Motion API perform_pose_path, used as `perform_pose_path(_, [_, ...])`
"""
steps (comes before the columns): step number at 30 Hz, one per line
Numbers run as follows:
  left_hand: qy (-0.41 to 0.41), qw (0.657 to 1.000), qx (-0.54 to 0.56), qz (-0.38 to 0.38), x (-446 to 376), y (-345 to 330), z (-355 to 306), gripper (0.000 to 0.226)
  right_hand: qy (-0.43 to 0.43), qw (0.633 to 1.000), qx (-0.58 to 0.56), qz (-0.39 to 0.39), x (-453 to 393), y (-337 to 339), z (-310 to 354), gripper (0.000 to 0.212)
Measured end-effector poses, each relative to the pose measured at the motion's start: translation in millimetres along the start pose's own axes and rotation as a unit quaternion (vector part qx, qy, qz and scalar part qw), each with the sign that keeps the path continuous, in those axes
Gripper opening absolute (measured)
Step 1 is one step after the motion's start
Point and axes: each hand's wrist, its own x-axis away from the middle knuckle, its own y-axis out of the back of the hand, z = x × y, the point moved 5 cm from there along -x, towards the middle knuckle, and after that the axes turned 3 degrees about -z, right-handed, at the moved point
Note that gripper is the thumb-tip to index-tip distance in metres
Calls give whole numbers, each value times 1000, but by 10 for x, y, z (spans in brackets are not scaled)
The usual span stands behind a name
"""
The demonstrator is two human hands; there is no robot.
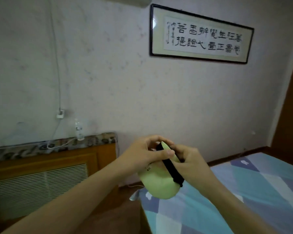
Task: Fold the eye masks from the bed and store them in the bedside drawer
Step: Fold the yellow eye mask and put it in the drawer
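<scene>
While the pale green eye mask (156,184) hangs folded in the air over the near corner of the blue patterned bed (243,196), I grip its top in my left hand (142,156) and pinch its black strap (172,168) with my right hand (191,162), below the framed calligraphy (200,34).

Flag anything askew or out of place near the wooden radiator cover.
A clear plastic bottle stands on the wooden radiator cover, and white cables trail loosely across its patterned top from the wall socket. Nothing looks spilled or damaged.
</scene>
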Motion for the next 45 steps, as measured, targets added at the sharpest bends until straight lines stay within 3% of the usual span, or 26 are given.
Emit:
perform_pose_path(4, [2,997,-56,-53,-147,922,296,11,2,997,-74,17,-654,-691,-54,18])
perform_pose_path(8, [8,989,-101,-108,-363,1693,701,27,20,984,-176,-28,-1315,-1196,-182,21])
perform_pose_path(12, [26,987,-56,-146,-718,2323,1123,9,38,977,-211,3,-2023,-1643,-387,13])
perform_pose_path(15, [49,979,-49,-192,-1133,2793,1451,16,64,973,-222,21,-2630,-1890,-554,44])
perform_pose_path(18, [58,976,-85,-194,-1630,3196,1731,15,172,973,-137,62,-3252,-2078,-649,68])
perform_pose_path(21, [50,976,-86,-196,-2116,3551,1952,20,242,963,-56,107,-3849,-2336,-776,49])
perform_pose_path(26, [16,976,-90,-196,-2891,4148,2326,30,229,961,-82,131,-4772,-2730,-1069,32])
perform_pose_path(31, [-68,957,-209,-188,-3619,4848,2703,43,219,972,-52,61,-5686,-2835,-1449,28])
perform_pose_path(35, [-112,884,-435,-133,-4337,5246,3173,50,178,981,-51,-52,-6328,-2625,-1782,29])
perform_pose_path(37, [-136,859,-485,-91,-4772,5247,3395,59,164,980,-35,-106,-6599,-2446,-1923,30])
perform_pose_path(45, [-277,856,-435,-27,-6554,4472,3945,69,118,962,106,-223,-7413,-1394,-2588,38])
